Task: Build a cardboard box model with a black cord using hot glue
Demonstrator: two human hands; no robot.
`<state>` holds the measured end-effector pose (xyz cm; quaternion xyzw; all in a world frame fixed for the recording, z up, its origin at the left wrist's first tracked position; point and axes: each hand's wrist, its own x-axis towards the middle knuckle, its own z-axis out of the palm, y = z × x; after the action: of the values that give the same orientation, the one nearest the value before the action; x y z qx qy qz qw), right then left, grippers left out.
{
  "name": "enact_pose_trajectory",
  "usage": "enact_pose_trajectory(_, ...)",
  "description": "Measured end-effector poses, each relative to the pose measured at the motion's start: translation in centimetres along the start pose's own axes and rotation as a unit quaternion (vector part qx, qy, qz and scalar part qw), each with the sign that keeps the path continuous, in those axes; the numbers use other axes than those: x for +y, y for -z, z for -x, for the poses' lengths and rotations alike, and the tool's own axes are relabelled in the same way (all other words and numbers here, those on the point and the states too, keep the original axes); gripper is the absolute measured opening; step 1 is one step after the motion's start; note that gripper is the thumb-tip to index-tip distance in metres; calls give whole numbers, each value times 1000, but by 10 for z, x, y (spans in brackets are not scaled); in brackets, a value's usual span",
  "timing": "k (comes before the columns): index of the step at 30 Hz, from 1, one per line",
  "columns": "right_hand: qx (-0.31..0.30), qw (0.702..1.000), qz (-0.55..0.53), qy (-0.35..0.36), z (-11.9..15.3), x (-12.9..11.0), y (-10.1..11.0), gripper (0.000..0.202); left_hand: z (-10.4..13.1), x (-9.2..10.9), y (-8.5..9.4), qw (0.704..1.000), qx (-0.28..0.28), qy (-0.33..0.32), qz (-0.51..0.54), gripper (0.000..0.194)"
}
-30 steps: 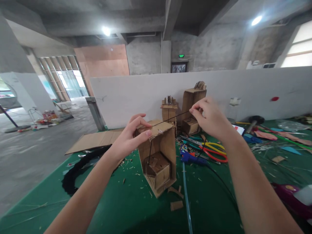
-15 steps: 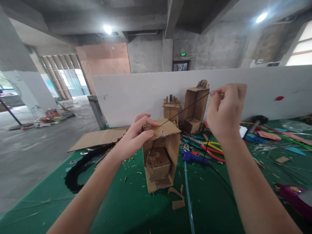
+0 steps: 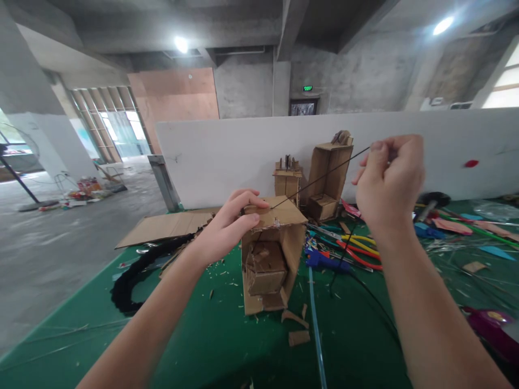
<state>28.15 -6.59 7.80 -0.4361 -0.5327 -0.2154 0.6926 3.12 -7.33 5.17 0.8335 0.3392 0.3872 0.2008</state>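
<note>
An upright, open-fronted cardboard box (image 3: 298,243) stands on the green table, with a smaller cardboard box (image 3: 267,275) inside it. A dark cord (image 3: 320,177) runs taut from the box's top up to the right. My right hand (image 3: 391,181) pinches the cord's upper part, raised above the table. My left hand (image 3: 233,219) rests on the top's left side, its thumb at the front edge and fingers apart, near where the cord emerges. Inside the box, a bit of cord shows above the smaller box.
Two more cardboard structures (image 3: 330,173) (image 3: 286,183) stand behind, against a white board (image 3: 219,162). Pliers (image 3: 360,246), a blue glue gun (image 3: 324,259) and scraps lie right. A black fuzzy loop (image 3: 121,289) and flat cardboard (image 3: 162,229) lie left on the green table (image 3: 182,346).
My right hand has moved up and to the right, with a longer stretch of taut cord between it and the box. My left hand stays on the box top.
</note>
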Motion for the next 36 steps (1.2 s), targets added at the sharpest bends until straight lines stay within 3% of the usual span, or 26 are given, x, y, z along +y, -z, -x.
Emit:
enact_pose_trajectory(2,-70,997,-28,-3,-1,2,0,12,0,-2,0,1000,13,6,-3,26)
enact_pose_trajectory(4,-184,982,-44,-18,-2,3,2,14,-1,-4,0,999,33,24,-2,27)
enact_pose_trajectory(8,-406,913,-36,-18,-2,-2,9,20,-2,-7,1,997,58,46,-8,31)
enact_pose_trajectory(11,-502,864,-48,-13,2,-9,11,24,-2,-9,0,997,62,36,-12,32)
enact_pose_trajectory(13,-522,851,-56,-19,5,-11,9,26,-2,-9,0,997,63,34,-13,32)
enact_pose_trajectory(15,-504,862,-49,-15,6,-12,5,26,-2,-10,0,997,61,37,-12,31)
enact_pose_trajectory(17,-444,895,-34,-6,6,-11,2,22,-1,-9,0,997,57,42,-5,30)
enact_pose_trajectory(20,-286,958,-16,1,2,-8,1,17,0,-7,2,998,42,49,5,29)
enact_pose_trajectory(23,-147,989,14,24,-4,-6,5,14,1,-5,4,999,18,45,5,28)
enact_pose_trajectory(31,28,997,34,59,-9,-14,16,14,4,-1,11,999,-33,17,-30,27)
enact_pose_trajectory(36,72,993,45,78,-9,-27,20,16,5,-1,14,999,-41,11,-34,27)
